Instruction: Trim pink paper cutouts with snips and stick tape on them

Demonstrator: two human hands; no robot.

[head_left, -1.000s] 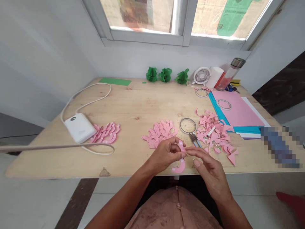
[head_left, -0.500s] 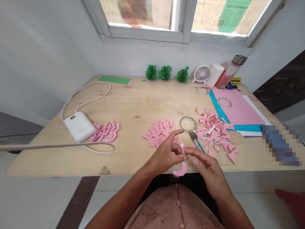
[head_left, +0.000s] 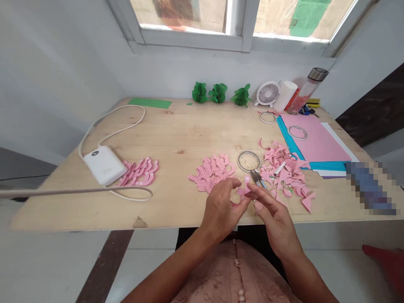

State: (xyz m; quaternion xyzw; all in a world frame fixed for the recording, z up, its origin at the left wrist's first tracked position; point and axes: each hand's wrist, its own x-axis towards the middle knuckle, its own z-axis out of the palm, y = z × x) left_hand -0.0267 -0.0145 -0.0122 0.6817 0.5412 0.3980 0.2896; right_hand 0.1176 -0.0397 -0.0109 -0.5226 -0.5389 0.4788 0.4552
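Paper piece [head_left: 246, 188]: pink | curved | small white patch near upper end

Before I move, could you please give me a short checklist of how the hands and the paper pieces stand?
1. Left hand has hold of the pink strip: ok.
2. White patch on the strip's upper end: ok, visible.
3. Strip's lower end in view: cannot tell, as the fingers cover much of it.
4. Curved-piece pile apart from the offcuts: ok.
5. Scissors clear of the offcuts: not ok, they lie right against them.
6. White power bank clear of the patched strips: not ok, they meet at its edge.
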